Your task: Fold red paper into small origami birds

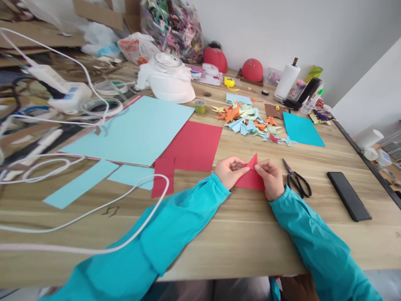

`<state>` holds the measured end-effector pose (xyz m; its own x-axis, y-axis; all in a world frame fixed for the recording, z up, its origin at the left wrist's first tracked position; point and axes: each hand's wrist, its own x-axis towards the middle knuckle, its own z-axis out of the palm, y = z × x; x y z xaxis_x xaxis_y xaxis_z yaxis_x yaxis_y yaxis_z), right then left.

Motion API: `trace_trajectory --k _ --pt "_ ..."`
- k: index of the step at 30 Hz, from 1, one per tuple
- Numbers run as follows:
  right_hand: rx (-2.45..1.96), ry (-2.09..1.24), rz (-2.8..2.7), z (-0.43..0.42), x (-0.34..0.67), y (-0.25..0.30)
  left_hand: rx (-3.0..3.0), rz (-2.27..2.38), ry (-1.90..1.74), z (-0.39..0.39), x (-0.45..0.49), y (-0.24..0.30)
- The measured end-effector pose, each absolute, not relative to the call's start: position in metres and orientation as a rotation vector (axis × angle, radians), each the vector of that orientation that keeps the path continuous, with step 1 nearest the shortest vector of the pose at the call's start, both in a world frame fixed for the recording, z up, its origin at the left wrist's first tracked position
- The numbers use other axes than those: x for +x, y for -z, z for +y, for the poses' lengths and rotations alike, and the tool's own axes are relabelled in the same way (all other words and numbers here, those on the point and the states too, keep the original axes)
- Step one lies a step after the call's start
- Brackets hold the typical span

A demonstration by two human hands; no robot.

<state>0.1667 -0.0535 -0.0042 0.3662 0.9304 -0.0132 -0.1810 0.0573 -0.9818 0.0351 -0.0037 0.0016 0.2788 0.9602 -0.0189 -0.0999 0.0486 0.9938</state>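
Observation:
A piece of red paper point(249, 181), partly folded with a pointed tip standing up at its top, is held between my two hands low over the wooden table. My left hand point(231, 170) pinches its left side, thumb on the front near the tip. On the other side, my right hand point(270, 177) grips the paper between thumb and fingers. The fingers of both hands cover the paper's side edges. Black-handled scissors point(297, 179) lie just right of my right hand, and a red sheet point(197, 144) lies beyond my left hand.
Folded paper cranes point(247, 121) are heaped behind my hands, beside a bright blue sheet point(303, 128). Large light-blue sheets point(134, 129) and cut strips point(80, 184) lie left. A white cable point(131, 244) loops across my left sleeve's area. A black phone point(348, 195) rests at right.

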Motion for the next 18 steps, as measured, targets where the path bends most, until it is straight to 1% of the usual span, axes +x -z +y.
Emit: trace_trajectory --k 9,16,18 --pt "-1.214 -0.997 -0.84 -0.0547 0.1651 0.0018 1.251 0.986 -1.041 -0.0018 0.0334 -0.002" --pt "-1.158 -1.107 -0.676 -0.0512 0.1653 -0.0003 1.122 0.984 -1.082 -0.0005 0.0332 -0.0057" --pt "-1.163 -1.139 -0.706 -0.0504 0.1665 0.0009 1.107 0.975 -1.093 0.0 0.0328 -0.0062"
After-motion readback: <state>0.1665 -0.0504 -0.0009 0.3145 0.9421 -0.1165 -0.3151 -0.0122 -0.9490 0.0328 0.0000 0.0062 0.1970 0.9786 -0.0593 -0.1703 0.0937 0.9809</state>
